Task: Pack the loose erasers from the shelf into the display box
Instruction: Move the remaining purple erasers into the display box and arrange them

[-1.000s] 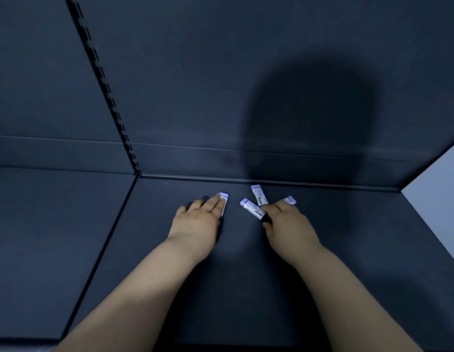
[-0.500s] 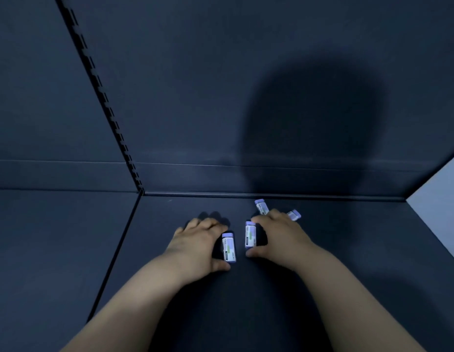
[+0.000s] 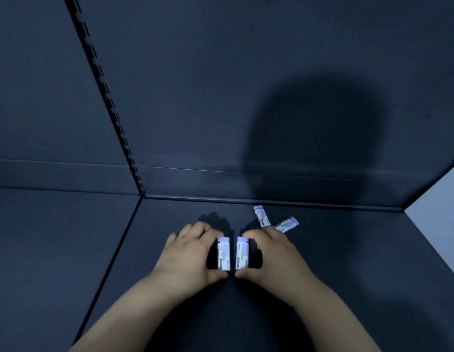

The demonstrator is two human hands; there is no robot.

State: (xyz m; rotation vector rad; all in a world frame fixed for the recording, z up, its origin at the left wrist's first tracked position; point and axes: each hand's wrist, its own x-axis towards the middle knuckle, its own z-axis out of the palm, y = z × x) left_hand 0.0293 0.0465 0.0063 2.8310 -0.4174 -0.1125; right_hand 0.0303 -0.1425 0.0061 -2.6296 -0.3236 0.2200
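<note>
Dark shelf [image 3: 353,265]: left grip [image 3: 187,257] pinches left eraser [image 3: 223,254], right grip [image 3: 276,255] right eraser [image 3: 242,252].

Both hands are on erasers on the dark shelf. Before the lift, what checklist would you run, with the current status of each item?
1. Left hand grip on the left white-sleeved, lilac-capped eraser: ok, thumb at the near end, fingers over the far end.
2. Right hand grip on the right white-sleeved eraser: ok, same hold.
3. Held erasers separate: ok, side by side with a narrow dark gap between them.
4. All erasers collected: not ok, two loose erasers lie on the dark shelf just beyond the right hand.
5. Display box ready: cannot tell, none in view.
</note>
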